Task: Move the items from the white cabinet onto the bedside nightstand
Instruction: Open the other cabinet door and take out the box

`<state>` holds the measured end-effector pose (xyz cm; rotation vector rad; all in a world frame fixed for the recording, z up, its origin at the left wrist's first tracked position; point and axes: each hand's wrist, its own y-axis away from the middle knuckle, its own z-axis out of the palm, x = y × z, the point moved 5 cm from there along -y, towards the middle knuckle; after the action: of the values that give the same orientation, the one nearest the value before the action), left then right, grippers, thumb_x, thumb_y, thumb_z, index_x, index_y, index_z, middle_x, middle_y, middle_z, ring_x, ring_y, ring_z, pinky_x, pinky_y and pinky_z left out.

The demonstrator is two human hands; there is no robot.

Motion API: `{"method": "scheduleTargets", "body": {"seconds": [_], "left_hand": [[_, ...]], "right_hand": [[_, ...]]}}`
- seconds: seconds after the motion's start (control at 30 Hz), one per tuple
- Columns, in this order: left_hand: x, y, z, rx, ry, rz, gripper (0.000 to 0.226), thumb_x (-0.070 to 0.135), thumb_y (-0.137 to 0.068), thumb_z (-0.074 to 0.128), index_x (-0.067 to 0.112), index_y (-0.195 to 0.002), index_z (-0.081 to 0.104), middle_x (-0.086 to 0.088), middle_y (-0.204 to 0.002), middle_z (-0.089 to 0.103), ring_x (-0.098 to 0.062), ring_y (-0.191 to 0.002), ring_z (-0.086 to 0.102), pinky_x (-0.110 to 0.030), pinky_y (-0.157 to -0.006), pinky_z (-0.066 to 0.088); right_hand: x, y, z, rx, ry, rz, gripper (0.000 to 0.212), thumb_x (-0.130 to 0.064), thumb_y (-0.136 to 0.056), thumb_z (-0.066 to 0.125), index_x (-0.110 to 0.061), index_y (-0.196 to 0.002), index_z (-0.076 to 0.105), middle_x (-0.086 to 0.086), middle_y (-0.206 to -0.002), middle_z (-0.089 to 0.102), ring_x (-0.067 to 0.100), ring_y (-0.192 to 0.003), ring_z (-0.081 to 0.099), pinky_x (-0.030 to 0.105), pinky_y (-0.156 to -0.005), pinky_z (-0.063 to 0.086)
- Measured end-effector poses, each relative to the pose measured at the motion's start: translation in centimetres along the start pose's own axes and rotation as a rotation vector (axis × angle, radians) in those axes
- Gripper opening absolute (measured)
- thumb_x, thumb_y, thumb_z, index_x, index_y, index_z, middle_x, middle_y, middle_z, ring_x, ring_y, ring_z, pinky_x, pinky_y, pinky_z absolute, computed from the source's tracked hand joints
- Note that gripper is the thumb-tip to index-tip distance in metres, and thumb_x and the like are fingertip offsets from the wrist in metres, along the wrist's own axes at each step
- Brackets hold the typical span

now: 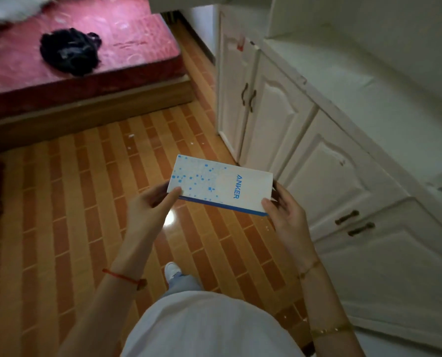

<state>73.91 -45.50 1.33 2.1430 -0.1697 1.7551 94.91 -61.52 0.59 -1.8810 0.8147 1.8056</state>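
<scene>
- Far left: a bed (pixel 80 47) with a red mattress, a crumpled black bundle (pixel 70 51) lying on it, a pale pillow edge at the top corner. No nightstand in view, so the destination cannot be judged from here.
- Left and middle: orange-brown tiled floor (pixel 73 202), a few small white specks scattered on it, a bright reflection near the centre.
- Near centre-left: left hand (pixel 150 204) gripping the left end of the box, thumb laid on its top face, fingers curled beneath.
- Centre: white box (pixel 221 186) with blue dots and blue "ANKER" lettering, held roughly level above the floor, between bed and cabinet, touching neither.
- Near centre-right: right hand (pixel 283 210) gripping the right end of the box, thumb on the top edge, fingers wrapped round the end.
- Below: a white shoe and pale trouser leg over the floor, apparently mid-step.
- Right: white cabinet (pixel 279 119) with panelled doors, all shut; its pale worktop (pixel 356 94) showing no loose items in the visible part, though the far right runs out of frame.
- Judged progress: one item off the cabinet and in transit, not yet set down. Left to do: carrying it to the nightstand and placing it; whether more items wait on the cabinet cannot be told.
</scene>
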Motion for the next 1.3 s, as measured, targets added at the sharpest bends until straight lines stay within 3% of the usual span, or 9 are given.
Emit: {"method": "scheduleTargets", "body": {"seconds": [0.2, 0.33, 0.47, 0.6, 0.83, 1.0, 1.13, 1.3], "left_hand": [[-0.6, -5.1, -10.5, 0.190, 0.005, -0.014, 0.040, 0.021, -0.089, 0.070, 0.011, -0.127, 0.064, 0.013, -0.098, 0.067, 0.022, -0.079, 0.062, 0.000, -0.065, 0.046], [-1.1, -8.5, -18.1, 0.300, -0.001, -0.025, 0.040, 0.026, -0.087, 0.072, 0.017, -0.125, 0.065, 0.021, -0.097, 0.066, 0.023, -0.082, 0.061, 0.000, -0.064, 0.046], [-1.7, -10.7, -24.6, 0.432, 0.036, -0.033, 0.038, 0.027, -0.087, 0.073, 0.021, -0.124, 0.065, 0.018, -0.105, 0.069, 0.020, -0.090, 0.062, 0.001, -0.068, 0.047], [-2.4, -12.6, -29.7, 0.541, 0.038, -0.052, 0.038, 0.028, -0.089, 0.070, 0.022, -0.126, 0.064, 0.028, -0.095, 0.062, 0.026, -0.083, 0.058, 0.002, -0.065, 0.046], [-4.6, -18.8, -37.5, 0.720, 0.107, -0.126, 0.039, 0.024, -0.088, 0.072, 0.014, -0.125, 0.065, 0.024, -0.095, 0.064, 0.021, -0.083, 0.061, 0.001, -0.064, 0.046], [-5.4, -25.9, -43.5, 0.824, 0.145, -0.155, 0.038, 0.018, -0.088, 0.072, 0.009, -0.124, 0.066, 0.017, -0.095, 0.066, 0.023, -0.078, 0.061, 0.001, -0.063, 0.045], [-4.4, -32.5, -49.0, 0.899, 0.141, -0.157, 0.036, 0.020, -0.087, 0.073, 0.011, -0.122, 0.067, 0.010, -0.102, 0.071, 0.014, -0.085, 0.066, -0.002, -0.066, 0.049], [-3.3, -39.9, -56.4, 0.994, 0.152, -0.162, 0.037, 0.021, -0.086, 0.074, 0.011, -0.121, 0.068, 0.010, -0.104, 0.072, 0.009, -0.091, 0.067, -0.007, -0.074, 0.052]], "right_hand": [[-1.2, -5.8, 12.4, -0.160, 0.009, -0.012, 0.045, -0.008, -0.094, 0.057, -0.020, -0.137, 0.049, -0.004, -0.127, 0.061, -0.001, -0.111, 0.059, 0.013, -0.081, 0.050], [-2.2, -9.1, 21.5, -0.296, 0.026, -0.041, 0.050, -0.008, -0.094, 0.057, -0.017, -0.142, 0.044, -0.006, -0.129, 0.059, -0.001, -0.114, 0.058, 0.012, -0.083, 0.049], [-3.1, -11.4, 29.7, -0.414, 0.048, -0.042, 0.051, -0.012, -0.095, 0.057, -0.019, -0.143, 0.043, -0.008, -0.130, 0.058, 0.001, -0.114, 0.058, 0.017, -0.087, 0.051], [-3.8, -13.8, 36.9, -0.523, 0.072, -0.035, 0.052, -0.011, -0.094, 0.057, -0.019, -0.143, 0.042, -0.007, -0.129, 0.059, 0.000, -0.111, 0.059, 0.016, -0.081, 0.052], [-3.9, -20.0, 49.4, -0.686, 0.117, -0.025, 0.051, -0.016, -0.094, 0.058, -0.023, -0.142, 0.042, -0.011, -0.128, 0.059, -0.002, -0.114, 0.057, 0.015, -0.078, 0.053], [-4.3, -26.4, 59.6, -0.799, 0.139, -0.028, 0.052, -0.016, -0.093, 0.060, -0.025, -0.142, 0.043, -0.011, -0.129, 0.058, 0.003, -0.114, 0.057, 0.021, -0.085, 0.054], [-6.4, -32.0, 68.7, -0.867, 0.150, -0.046, 0.052, -0.015, -0.093, 0.059, -0.024, -0.142, 0.043, -0.013, -0.126, 0.057, 0.003, -0.113, 0.056, 0.013, -0.074, 0.052], [-8.9, -38.1, 80.1, -0.979, 0.164, -0.081, 0.052, -0.017, -0.093, 0.059, -0.026, -0.142, 0.042, -0.016, -0.125, 0.057, -0.006, -0.109, 0.057, 0.015, -0.077, 0.052]]}}
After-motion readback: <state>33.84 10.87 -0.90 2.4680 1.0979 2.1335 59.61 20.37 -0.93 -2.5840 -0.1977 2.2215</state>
